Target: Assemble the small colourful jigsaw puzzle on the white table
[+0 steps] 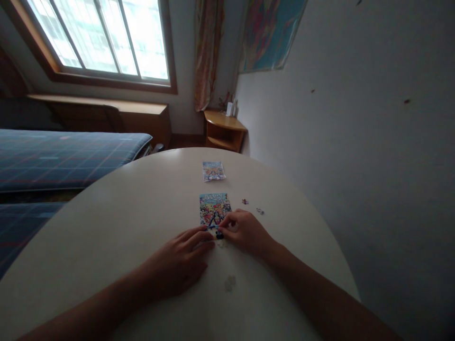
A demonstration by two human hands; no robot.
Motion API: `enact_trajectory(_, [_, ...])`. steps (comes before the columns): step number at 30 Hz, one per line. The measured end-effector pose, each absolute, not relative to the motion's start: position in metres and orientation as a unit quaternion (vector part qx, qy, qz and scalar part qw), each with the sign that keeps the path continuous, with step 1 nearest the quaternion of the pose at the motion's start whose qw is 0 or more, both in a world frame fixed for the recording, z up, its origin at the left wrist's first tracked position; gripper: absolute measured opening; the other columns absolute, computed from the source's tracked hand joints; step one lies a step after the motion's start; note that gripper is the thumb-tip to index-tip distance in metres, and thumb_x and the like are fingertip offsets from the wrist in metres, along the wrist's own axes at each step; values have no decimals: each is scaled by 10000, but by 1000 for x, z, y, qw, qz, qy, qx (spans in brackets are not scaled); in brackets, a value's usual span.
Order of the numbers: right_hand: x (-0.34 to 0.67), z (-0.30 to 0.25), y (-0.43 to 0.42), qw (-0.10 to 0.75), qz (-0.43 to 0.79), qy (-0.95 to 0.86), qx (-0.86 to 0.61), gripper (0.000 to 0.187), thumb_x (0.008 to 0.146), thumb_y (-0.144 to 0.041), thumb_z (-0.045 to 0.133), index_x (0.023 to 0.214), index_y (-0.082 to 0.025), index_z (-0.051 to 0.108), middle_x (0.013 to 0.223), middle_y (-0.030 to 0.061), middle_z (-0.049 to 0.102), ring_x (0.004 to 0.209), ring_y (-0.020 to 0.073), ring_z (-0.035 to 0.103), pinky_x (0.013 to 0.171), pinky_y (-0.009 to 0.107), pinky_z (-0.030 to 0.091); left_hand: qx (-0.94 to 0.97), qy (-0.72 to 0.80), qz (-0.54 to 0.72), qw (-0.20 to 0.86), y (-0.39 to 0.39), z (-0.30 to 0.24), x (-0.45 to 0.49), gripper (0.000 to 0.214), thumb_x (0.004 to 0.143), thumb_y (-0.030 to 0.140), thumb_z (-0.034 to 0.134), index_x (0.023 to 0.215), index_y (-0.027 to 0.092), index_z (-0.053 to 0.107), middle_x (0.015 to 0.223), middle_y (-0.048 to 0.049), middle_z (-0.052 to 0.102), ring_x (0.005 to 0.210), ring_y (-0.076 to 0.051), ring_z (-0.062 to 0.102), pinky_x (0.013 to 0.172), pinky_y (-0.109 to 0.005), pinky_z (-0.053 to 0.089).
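A small colourful picture (214, 206) with a light blue top edge lies on the round white table; it looks like a jigsaw puzzle. My left hand (181, 260) rests on the tabletop with its fingers stretched out, their tips at the picture's lower left edge. Thumb and forefinger of my right hand (245, 232) are pinched together at the lower right part, on something too small to make out. A dark bit (219, 234) shows between the two hands. Pale small pieces (230, 283) lie nearer to me, and a few coloured pieces (245, 201) lie right of the picture.
Beyond the picture lies a printed packet (213, 171) on the white table (156, 199). A bed with a plaid mattress (71, 156) stands at the left. A wooden corner shelf (225, 121) is behind the table, and a wall (355, 156) runs along the right.
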State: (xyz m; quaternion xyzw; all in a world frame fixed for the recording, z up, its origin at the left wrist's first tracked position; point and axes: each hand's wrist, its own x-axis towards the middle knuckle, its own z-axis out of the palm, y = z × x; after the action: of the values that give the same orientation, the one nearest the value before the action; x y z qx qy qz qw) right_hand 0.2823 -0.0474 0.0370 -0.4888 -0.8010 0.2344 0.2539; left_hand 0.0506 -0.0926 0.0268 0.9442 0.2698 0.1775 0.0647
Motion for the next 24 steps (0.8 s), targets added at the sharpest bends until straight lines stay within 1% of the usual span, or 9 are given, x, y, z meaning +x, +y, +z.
enact_trajectory(4, [282,38,-48,246,204,-821,-473,10,799,-207,733,801,-199,727,754,17,679,746,157,584,754,293,411,945,275,169,60,-93,26,51,386,885,163,521,1270,147,511,1313,-130,562,1311,-298,473,1085,-478,484])
enact_trajectory(9, [282,38,-49,232,180,-842,-452,22,822,-214,727,841,-203,725,872,30,716,863,180,622,856,334,422,943,276,171,69,-93,25,50,408,872,156,530,1279,157,509,1319,-130,560,1321,-299,467,1094,-481,474])
enact_trajectory(15, [293,41,-50,214,171,-866,-419,237,812,-295,759,1033,-213,731,1052,67,686,1004,209,612,931,359,448,942,274,179,69,-93,27,50,402,878,153,527,1280,165,517,1308,-127,570,1312,-290,481,1090,-470,479])
enact_trajectory(18, [302,45,-48,195,188,-881,-389,311,802,-295,770,1097,-210,721,1117,86,659,1036,210,606,956,358,459,943,272,177,70,-93,28,51,411,871,146,525,1281,164,512,1307,-128,573,1302,-292,492,1079,-474,488])
enact_trajectory(21, [310,48,-45,174,206,-890,-369,282,833,-293,743,1102,-209,723,1126,94,651,1031,201,608,940,352,474,945,272,172,64,-93,30,51,380,877,146,513,1257,149,517,1289,-133,582,1281,-298,509,1054,-480,508])
enact_trajectory(24, [313,46,-42,175,221,-891,-357,253,858,-305,722,1094,-213,727,1117,94,650,1024,193,605,927,343,481,944,269,179,65,-93,30,51,378,874,142,513,1252,151,519,1280,-131,587,1283,-295,504,1059,-481,505])
